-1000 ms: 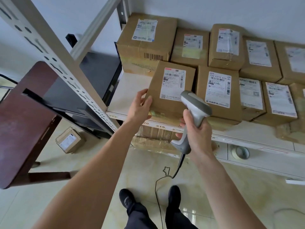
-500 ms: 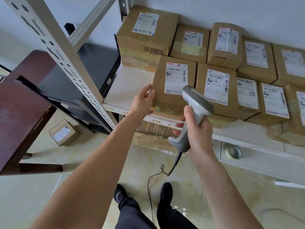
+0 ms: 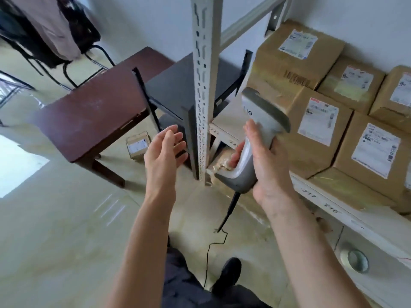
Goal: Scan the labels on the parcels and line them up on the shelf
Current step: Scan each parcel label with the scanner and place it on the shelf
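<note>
The parcels (image 3: 320, 130) are plain brown cardboard boxes, each with a white printed label on its top face, some banded with shiny clear tape. They sit packed edge to edge in two rows on the white shelf (image 3: 329, 203), whose front lip carries handwritten numbers. One more small labelled box (image 3: 137, 146) lies on the floor under the dark red surface (image 3: 89, 116). The right hand (image 3: 264, 165) grips the grey scanner (image 3: 255, 141) by its handle, fingers wrapped round it, its black cable (image 3: 222, 227) trailing to the floor. The left hand (image 3: 163, 152) hangs free beside the slotted upright (image 3: 203, 85), fingers spread and relaxed, holding nothing.
</note>
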